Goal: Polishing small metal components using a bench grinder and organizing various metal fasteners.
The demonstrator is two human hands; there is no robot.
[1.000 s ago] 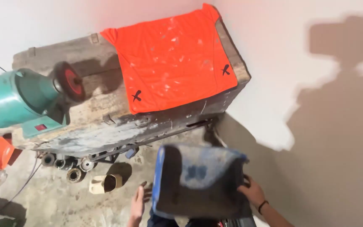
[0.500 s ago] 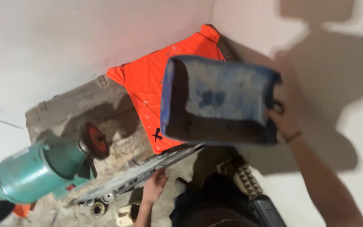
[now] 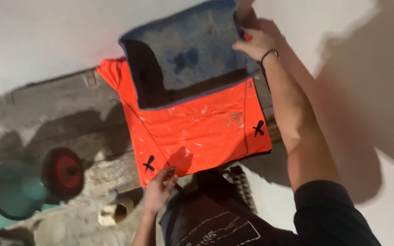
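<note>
Head view shows the right hand (image 3: 256, 43) with its grip tight on a blue cloth (image 3: 192, 50); the left hand (image 3: 160, 189) pinches the orange cloth (image 3: 197, 132) edge on the desk (image 3: 60, 114).

Single head view, steep downward tilt, close over workbench (image 3: 60, 114), wall behind.

Right hand (image 3: 255, 42) raised, arm outstretched — left hand (image 3: 159, 189) low, fingers curled.

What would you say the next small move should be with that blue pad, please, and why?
Probably lower the blue pad flat onto the orange cloth. The right hand holds it by its far edge, tilted above the cloth, while the left hand pinches the cloth's near edge on the worn bench.
</note>
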